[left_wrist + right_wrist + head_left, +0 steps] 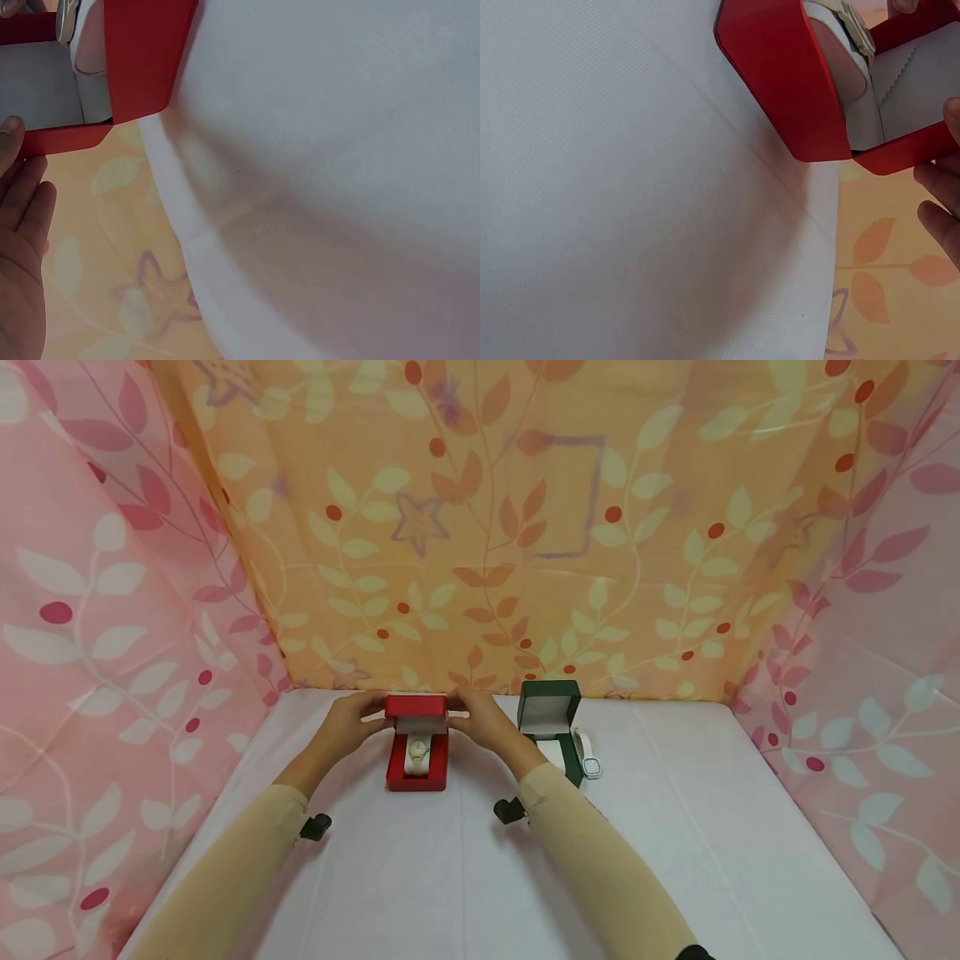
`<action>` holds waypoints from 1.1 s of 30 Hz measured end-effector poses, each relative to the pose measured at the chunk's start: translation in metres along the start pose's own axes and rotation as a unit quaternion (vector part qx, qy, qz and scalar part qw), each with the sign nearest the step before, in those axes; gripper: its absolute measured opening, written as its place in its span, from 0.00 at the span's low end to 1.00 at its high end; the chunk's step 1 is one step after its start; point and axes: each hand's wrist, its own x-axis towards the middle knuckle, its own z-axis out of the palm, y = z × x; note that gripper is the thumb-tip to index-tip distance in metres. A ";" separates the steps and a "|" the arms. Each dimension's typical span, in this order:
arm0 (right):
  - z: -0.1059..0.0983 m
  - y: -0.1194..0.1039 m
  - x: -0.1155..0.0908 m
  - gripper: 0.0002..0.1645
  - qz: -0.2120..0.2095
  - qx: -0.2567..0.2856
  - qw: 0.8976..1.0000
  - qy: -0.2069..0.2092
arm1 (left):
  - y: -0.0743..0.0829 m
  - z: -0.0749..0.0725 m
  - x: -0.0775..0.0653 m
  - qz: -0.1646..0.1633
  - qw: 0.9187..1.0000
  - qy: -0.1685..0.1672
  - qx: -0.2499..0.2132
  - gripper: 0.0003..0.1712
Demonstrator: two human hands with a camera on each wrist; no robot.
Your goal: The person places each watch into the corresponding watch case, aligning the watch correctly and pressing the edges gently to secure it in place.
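A red watch box stands on the white table with its lid partly raised. Inside, a cream-strapped wristwatch is wrapped round a pale cushion. My left hand pinches the left side of the lid; in the left wrist view its thumb lies on the lid's inner edge and the fingers are behind it. My right hand pinches the right side the same way, thumb inside, fingers outside. The lid's pale lining shows.
Right of the red box stands a green watch box, lid up, a white cushion in it, partly behind my right forearm. A white wristwatch lies against its right side. Patterned orange cloth hangs behind the table, pink cloth at both sides.
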 end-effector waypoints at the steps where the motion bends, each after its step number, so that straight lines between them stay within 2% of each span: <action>1: 0.000 0.000 0.000 0.21 0.000 0.000 1.000 -0.001 | 0.000 0.000 0.000 -0.002 1.000 0.001 0.001 0.26; 8: 0.000 -0.002 -0.004 0.20 0.025 -0.025 0.999 -0.004 | 0.000 0.001 -0.003 -0.020 1.000 0.001 0.004 0.23; 15: 0.003 -0.003 -0.011 0.21 0.042 -0.027 0.999 -0.006 | 0.001 0.003 -0.009 -0.039 0.999 -0.002 0.009 0.22; 22: 0.005 -0.002 -0.015 0.20 0.015 -0.018 1.000 0.006 | 0.002 0.005 -0.013 -0.033 0.999 0.008 0.011 0.21; 33: 0.008 -0.004 -0.022 0.23 0.020 -0.020 1.000 0.010 | 0.004 0.008 -0.020 -0.019 0.999 0.019 0.025 0.23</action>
